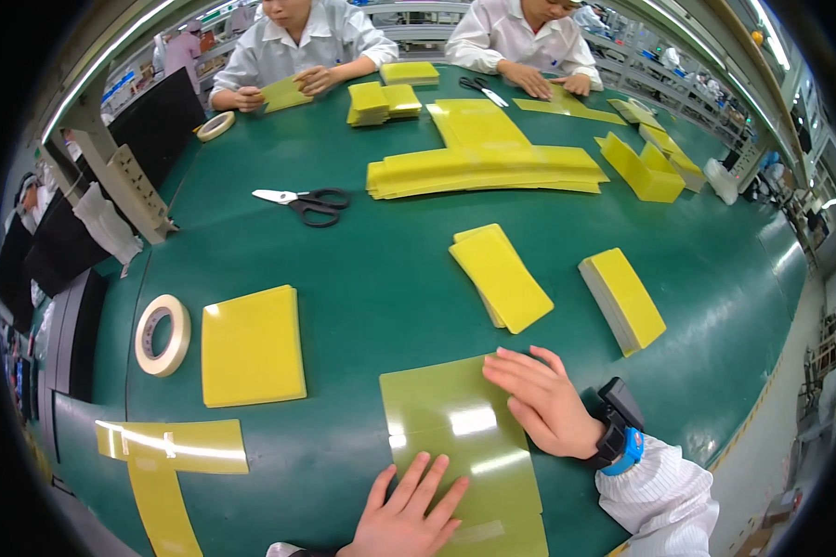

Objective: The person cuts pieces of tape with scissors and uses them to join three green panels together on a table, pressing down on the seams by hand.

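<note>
I'd press the yellow sheet [502, 492] evenly: left hand [409, 515] spread on it, right hand [550, 408] loosely spread.

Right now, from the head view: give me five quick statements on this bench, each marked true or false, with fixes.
1. The left hand and right hand both lie over the large sheet. True.
2. The nearer tape roll lies right of the square yellow stack. False: the nearer tape roll is on its left.
3. A T-shaped yellow piece lies left of the left hand. True.
4. The nearer scissors have red handles. False: the nearer scissors' handles are black.
5. The right wrist is bare. False: it wears a blue band and a black device.
</note>
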### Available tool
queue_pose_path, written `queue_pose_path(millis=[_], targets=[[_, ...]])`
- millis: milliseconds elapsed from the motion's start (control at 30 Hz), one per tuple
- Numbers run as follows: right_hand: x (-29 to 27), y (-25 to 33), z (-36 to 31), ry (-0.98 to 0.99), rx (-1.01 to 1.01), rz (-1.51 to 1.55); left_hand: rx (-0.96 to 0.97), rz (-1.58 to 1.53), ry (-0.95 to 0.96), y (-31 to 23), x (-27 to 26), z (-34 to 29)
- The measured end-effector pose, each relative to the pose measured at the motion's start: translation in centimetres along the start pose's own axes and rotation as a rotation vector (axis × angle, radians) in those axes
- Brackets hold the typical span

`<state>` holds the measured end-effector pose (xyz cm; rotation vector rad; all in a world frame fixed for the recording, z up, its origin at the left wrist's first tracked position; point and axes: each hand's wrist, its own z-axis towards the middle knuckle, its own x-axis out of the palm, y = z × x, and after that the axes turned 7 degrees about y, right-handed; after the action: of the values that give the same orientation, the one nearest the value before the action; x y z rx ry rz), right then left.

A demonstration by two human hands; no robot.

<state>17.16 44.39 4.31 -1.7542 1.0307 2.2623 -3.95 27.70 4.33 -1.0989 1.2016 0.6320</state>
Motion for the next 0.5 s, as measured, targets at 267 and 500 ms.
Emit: queue_pose_path(millis=[267, 500], targets=[[0.56, -0.81, 0.0, 0.062, -0.097, 0.097, 0.012, 0.02, 0.026, 0.04, -0.35, 0.06], [0.46, -1.21, -0.02, 0.136, -0.1, 0.093, 0.011, 0.015, 0.035, 0.09, -0.5, -0.01]])
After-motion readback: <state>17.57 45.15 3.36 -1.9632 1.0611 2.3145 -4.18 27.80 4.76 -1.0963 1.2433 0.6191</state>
